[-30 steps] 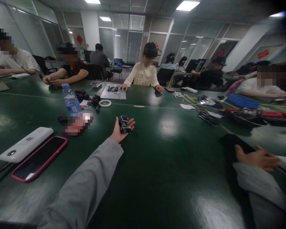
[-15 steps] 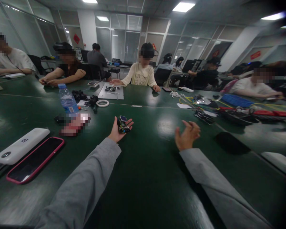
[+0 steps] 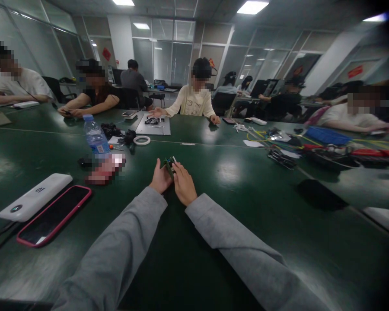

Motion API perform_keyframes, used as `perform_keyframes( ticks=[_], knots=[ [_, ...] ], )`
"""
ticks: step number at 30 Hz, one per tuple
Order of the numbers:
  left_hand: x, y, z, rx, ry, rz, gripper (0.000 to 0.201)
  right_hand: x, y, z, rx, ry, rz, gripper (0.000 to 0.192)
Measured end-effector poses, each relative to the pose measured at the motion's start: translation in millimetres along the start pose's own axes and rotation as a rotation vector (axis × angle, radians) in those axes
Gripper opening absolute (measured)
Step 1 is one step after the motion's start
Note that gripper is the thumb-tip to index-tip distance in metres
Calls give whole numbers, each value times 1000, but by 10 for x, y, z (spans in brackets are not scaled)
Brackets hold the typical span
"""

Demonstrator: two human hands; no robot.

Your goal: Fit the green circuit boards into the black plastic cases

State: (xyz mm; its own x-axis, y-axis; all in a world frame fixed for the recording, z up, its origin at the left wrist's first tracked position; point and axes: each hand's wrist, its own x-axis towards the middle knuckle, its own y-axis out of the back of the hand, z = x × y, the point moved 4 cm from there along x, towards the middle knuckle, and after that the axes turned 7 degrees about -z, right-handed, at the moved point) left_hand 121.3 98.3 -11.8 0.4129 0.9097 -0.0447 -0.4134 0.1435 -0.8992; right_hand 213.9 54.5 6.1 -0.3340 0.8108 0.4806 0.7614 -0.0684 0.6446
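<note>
While the left hand point(image 3: 160, 179) cradles a small circuit module point(image 3: 169, 166) just above the dark green table point(image 3: 233, 224) at centre frame, the right hand point(image 3: 183, 186) closes its fingers on the module's other side — both hands gripping it, likely to steady it on edge. Half a second earlier the right hand hung open and apart; the module lay flat on the left palm — a pink-cased phone point(image 3: 53, 214) lies lower left.

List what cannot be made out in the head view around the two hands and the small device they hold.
- Small circuit module: mostly covered by the left hand and right hand; its parts are too small to read.
- Fingertip grip: hidden behind the module.
- Item beside the water bottle: pixelated.
- Phone in the pink case: screen dark.
- Both grey sleeves: cut off by the bottom edge.
</note>
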Motion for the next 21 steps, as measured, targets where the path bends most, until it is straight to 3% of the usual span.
perform_keyframes(
  ticks=[2,5,11,15,18,21],
  knots=[
    [-22,-39,19,-5,-6,-1,55,21,44,130,111,-51,72,42],
    [-58,-119,27,-3,31,-91,54,36,67,244,221,-95,150,43],
    [-135,-245,7,47,85,-212,54,16,107,399,207,-162,265,59],
    [-162,-294,-39,73,115,-263,55,9,206,596,261,-286,314,54],
    [-151,-272,-82,114,169,-274,58,-7,343,732,358,-363,277,51],
    [-131,-225,-107,183,235,-266,63,-103,559,855,565,-430,99,49]
  ],
)
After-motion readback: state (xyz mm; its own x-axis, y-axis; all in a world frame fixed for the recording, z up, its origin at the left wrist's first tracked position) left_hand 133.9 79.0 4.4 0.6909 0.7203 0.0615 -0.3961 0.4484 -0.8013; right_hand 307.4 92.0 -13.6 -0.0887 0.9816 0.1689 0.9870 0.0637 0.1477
